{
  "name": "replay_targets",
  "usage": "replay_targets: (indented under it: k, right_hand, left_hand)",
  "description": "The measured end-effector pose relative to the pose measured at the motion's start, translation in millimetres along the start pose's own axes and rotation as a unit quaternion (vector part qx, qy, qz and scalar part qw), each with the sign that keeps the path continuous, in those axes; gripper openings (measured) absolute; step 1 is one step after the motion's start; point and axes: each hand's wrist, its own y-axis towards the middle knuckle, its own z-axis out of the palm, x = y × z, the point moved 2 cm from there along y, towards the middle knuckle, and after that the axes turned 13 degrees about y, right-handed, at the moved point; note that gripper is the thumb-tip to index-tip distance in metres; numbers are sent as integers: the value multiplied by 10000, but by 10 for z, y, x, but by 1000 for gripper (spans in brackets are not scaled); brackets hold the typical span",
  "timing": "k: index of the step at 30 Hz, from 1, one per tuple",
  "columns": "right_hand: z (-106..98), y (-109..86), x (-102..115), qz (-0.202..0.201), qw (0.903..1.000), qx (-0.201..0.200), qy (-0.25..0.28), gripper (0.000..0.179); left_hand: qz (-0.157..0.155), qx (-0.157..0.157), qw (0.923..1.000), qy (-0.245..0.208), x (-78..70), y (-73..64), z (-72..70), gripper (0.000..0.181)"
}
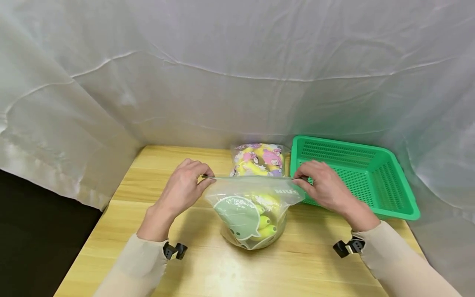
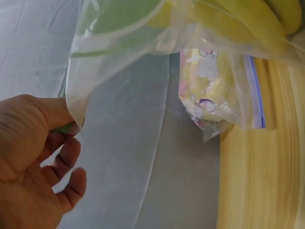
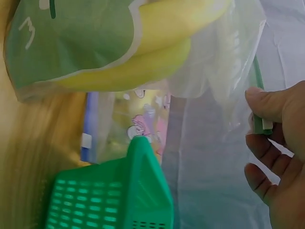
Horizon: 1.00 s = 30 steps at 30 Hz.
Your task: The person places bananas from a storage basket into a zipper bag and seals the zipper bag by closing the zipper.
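A clear zip bag (image 1: 235, 216) with a green print hangs upright between my hands, its top edge pulled straight. Inside are yellow bananas (image 1: 265, 231), partly hidden by the print. My left hand (image 1: 183, 183) pinches the left top corner between thumb and index finger. At the opposite corner, my right hand (image 1: 326, 187) pinches the green zip strip (image 3: 259, 95), seen in the right wrist view. Whether the bag's bottom touches the table cannot be told. Just behind lies a second zip bag (image 1: 256, 159), patterned in pink and yellow, with a blue zip edge (image 2: 255, 93).
A green perforated basket (image 1: 402, 181) stands at the back right, close to my right hand. The wooden table (image 1: 126, 222) ends at a grey-white cloth (image 1: 222, 103) behind and at both sides. A dark area (image 1: 33, 231) shows beyond the table's left edge.
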Motion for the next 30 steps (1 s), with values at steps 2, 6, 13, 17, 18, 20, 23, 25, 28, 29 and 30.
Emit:
replay_targets:
  k: [2, 6, 13, 17, 18, 20, 23, 25, 28, 29, 30]
  right_hand:
    - [13, -13, -25, 91, 9998, -97, 135, 20]
    - [54, -18, -67, 262, 9991, -148, 307, 19]
    - [108, -19, -76, 187, 9993, -222, 230, 17]
    - [96, -11, -25, 273, 9992, -240, 165, 16]
    - [95, -6, -7, 293, 9992, -216, 151, 16]
    - [101, 11, 35, 276, 9994, -151, 132, 14]
    - [127, 34, 92, 174, 9998, -52, 111, 10]
    - [139, 33, 108, 229, 9997, -10, 131, 9]
    - [125, 10, 108, 470, 9985, 65, 257, 10]
    - [113, 0, 107, 564, 9980, 73, 292, 11]
    - [96, -10, 109, 661, 9973, 72, 324, 11]
  left_hand:
    - [30, -22, 10000, -12, 6, 11, -5, 10]
    - [-194, 147, 9996, 116, 21, 27, -8, 11]
    - [-709, 821, 9929, 489, -51, 53, -7, 6]
    - [-665, 961, 9900, 794, -184, 101, -21, 9]
    - [-600, 1008, 9895, 849, -235, 118, -16, 11]
    - [-395, 1068, 9895, 894, -353, 156, 2, 16]
    - [-76, 1051, 9902, 912, -526, 224, 55, 12]
    - [67, 937, 9912, 936, -595, 255, 79, 6]
    - [214, 611, 9918, 1102, -625, 274, 87, 5]
    - [258, 484, 9917, 1161, -624, 277, 81, 4]
    - [317, 338, 9916, 1208, -619, 281, 78, 3]
